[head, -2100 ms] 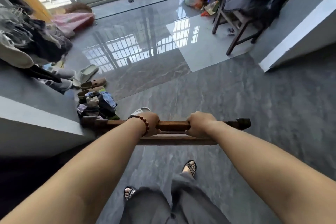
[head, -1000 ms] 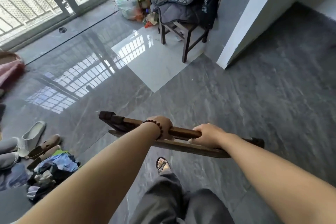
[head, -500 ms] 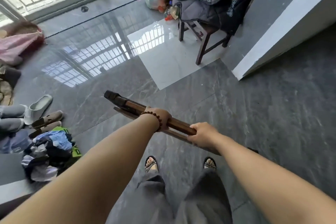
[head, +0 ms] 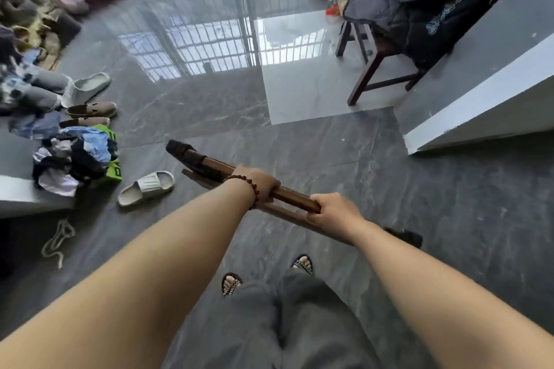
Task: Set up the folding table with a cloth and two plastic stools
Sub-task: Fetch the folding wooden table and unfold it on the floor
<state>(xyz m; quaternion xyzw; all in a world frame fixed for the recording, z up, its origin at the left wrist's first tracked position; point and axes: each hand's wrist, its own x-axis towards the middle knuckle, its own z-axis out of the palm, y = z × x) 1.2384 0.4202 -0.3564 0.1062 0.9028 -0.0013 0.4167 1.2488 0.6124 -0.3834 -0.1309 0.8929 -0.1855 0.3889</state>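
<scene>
Folding table [head: 293,199] is folded flat and hangs edge-on in my grip, above the floor [head: 299,144] and just ahead of my feet. One end points away to my left and the other passes under my right wrist. My left hand [head: 260,186] and right hand [head: 332,210] sit close together on its top rail, fingers [head: 316,205] clenched round the dark wood. It looks like stiff, solid timber, so I expect real weight and no flex. With both hands near the middle, the long ends could swing, and the legs may drop open if I tip it. I would spread my hands before setting it down.

The open grey floor ahead has room for it. A slipper [head: 147,187] and a clothes pile [head: 75,159] lie toward the left edge of the floor. A wooden chair [head: 371,69] heaped with bedding stands at the far right.
</scene>
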